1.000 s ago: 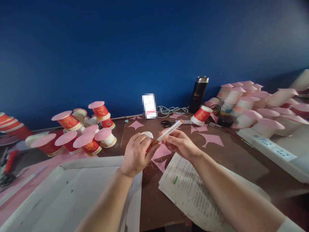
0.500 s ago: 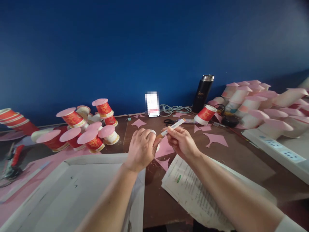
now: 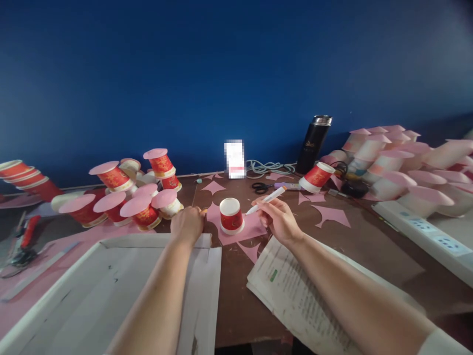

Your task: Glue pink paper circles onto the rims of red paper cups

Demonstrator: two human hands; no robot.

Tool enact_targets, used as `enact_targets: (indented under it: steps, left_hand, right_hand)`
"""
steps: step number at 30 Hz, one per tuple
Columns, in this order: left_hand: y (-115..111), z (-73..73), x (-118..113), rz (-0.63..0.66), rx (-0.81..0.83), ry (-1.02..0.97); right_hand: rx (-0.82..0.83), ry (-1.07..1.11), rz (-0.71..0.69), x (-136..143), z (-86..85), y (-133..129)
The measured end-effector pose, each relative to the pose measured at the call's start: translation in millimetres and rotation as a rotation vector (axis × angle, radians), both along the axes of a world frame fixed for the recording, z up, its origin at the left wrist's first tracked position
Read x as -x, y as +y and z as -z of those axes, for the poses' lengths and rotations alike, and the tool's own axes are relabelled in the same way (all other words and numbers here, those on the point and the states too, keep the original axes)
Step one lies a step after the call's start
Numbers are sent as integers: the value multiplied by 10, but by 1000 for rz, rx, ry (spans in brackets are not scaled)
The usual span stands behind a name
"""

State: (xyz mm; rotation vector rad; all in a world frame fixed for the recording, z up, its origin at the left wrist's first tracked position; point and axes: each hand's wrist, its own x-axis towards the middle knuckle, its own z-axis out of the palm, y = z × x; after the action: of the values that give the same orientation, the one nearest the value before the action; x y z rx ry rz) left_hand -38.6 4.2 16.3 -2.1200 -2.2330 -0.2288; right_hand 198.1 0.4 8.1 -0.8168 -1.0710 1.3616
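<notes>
Head view: looking forward and down across a brown table (image 3: 240, 305) toward a blue wall (image 3: 236, 74).
Right hand (image 3: 281, 221): pinching a white marker (image 3: 271, 196) between thumb and fingers, orange end up and to the right, likely gripped this way for fine control.
Marker tip (image 3: 247, 213): aimed left and down, just beside the right side of the centre cup; contact with paper or cup impossible to tell.
Left hand (image 3: 187, 224): closed, back turned up, left of the centre cup and apart from it; apparently clasping a small orange cap (image 3: 204, 211), mostly hidden, perhaps tucked there to save putting it down.
Centre cup (image 3: 231, 222): red and white, upside down between the hands, untouched by either, resting wide rim down, presumably for a steady stand within easy reach.
Pink sheet (image 3: 254, 230): flat under the centre cup, spreading past it to left and right, seemingly to leave bare paper around the rim.
Booklet (image 3: 284, 291): near right, beneath the right forearm, apparently out of the way.
White tray (image 3: 140, 276): near left, beneath the left forearm; reason unclear.
Red cups (image 3: 142, 219): crowded at far left, pink discs (image 3: 135, 206) uppermost, likely bunched to save room.
Scissors (image 3: 260, 188): flat on the far side of the marker, probably handy there.
</notes>
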Motion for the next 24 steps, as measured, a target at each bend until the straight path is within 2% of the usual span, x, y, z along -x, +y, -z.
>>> enact_targets:
  steps: [3, 5, 6, 8, 11, 13, 15, 20, 24]
  left_hand:
    - [-12, 1, 10, -43, 75, -35]
    - [-16, -24, 5, -82, 14, -55]
    - [-17, -42, -5, -81, -69, -78]
    - [-19, -82, -47, 13, -293, -176]
    - [-46, -132, -156, 334, -521, -372]
    - [-81, -141, -237, 524, -494, -420]
    - [-117, -130, -303, 604, -412, -431]
    - [-156, -96, -359, 628, -269, -474]
    - [-146, -101, -348, 628, -243, -487]
  right_hand:
    - [-34, -9, -32, -36, 1, -11]
    - [-51, -24, -35, -51, -12, -15]
    - [-53, -40, -33, -52, -18, -19]
    - [-43, -82, -34, -42, -29, -36]
    - [-35, -168, -51, -9, -40, -81]
    - [-66, -224, -75, 16, -43, -115]
    - [-123, -270, -107, 35, -42, -141]
    - [-236, -390, -138, 49, -25, -169]
    - [-266, -507, -168, 67, -11, -199]
